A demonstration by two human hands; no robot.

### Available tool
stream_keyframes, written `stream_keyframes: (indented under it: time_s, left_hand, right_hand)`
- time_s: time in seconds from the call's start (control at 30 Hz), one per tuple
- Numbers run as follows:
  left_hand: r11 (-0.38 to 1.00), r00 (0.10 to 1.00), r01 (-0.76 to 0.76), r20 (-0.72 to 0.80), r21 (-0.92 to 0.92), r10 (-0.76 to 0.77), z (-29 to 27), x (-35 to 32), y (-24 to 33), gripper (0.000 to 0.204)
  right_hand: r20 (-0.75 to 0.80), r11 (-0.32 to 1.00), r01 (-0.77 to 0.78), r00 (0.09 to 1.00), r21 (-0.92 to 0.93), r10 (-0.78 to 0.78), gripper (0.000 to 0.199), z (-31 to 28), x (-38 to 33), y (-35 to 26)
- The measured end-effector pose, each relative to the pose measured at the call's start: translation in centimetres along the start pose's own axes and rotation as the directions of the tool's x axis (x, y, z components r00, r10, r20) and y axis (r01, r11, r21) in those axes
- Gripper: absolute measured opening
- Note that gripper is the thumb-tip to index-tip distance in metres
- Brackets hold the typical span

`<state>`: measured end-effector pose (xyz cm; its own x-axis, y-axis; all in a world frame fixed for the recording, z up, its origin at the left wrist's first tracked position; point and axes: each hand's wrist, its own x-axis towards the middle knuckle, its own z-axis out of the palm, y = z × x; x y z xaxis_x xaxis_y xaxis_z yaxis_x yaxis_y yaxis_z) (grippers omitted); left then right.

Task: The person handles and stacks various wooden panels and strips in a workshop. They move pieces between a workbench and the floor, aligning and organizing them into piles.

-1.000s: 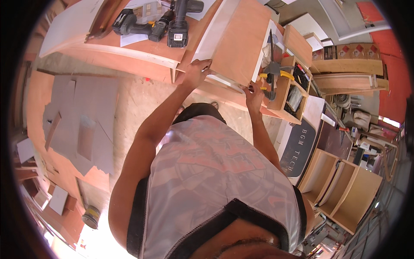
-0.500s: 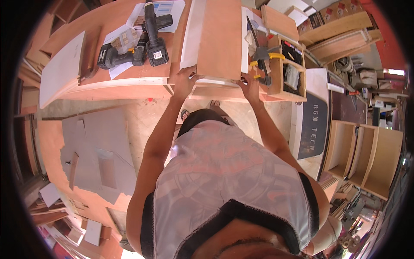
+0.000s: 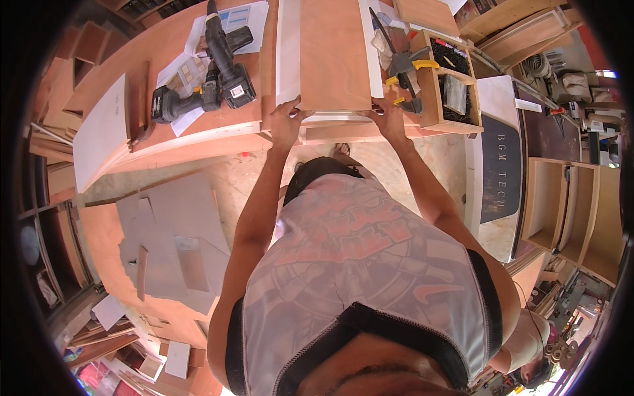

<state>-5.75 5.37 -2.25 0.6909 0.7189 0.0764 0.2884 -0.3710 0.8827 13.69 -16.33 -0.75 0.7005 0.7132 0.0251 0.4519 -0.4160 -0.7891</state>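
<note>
Panel work at the bench, as I see it from the room. The reddish-brown wooden panel (image 3: 333, 56) lies flat at the upper middle of the frame, its long sides running to the top edge. A white strip lies along each side, the left strip (image 3: 288, 53) looking wider than the right strip (image 3: 374, 46). The left hand (image 3: 286, 123) is at the panel's near left corner and the right hand (image 3: 388, 121) at the near right. Both sets of fingers are bent, each thumb close to its forefinger; I cannot tell whether either hand pinches firmly or merely steadies the edge. The panel looks stiff and fairly light for its area, smooth-faced enough to slide, with corners likely to chip. The 2 near corners seem a sound hold for squaring it; lifting would call for hands midway along the long sides. At the upper left lie 2 power drills (image 3: 228, 59); at the upper right, a clamp (image 3: 401, 66) and a wooden box (image 3: 432, 119).
</note>
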Motion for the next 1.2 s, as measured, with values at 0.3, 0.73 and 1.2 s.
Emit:
stream_keyframes:
  time_s: [0.3, 0.73, 1.2]
  left_hand:
    - [0.986, 0.983, -0.164, -0.074, 0.027, 0.166, 0.8, -0.6, -1.4, 0.039]
    - [0.977, 0.973, -0.210, -0.093, 0.040, 0.213, 0.8, -0.4, -1.9, 0.030]
    - [0.829, 0.897, -0.402, -0.014, 0.390, 0.442, 0.6, -0.3, -1.5, 0.027]
  right_hand:
    - [-0.092, 0.999, 0.048, 0.995, -0.012, -0.048, 0.041, 0.9, -1.3, -0.1]
    - [-0.215, 0.994, 0.081, 0.972, -0.074, -0.095, 0.025, 2.3, -1.3, 1.5]
    - [-0.241, 0.971, 0.138, 0.953, -0.194, -0.183, 0.024, 2.1, -1.5, 0.9]
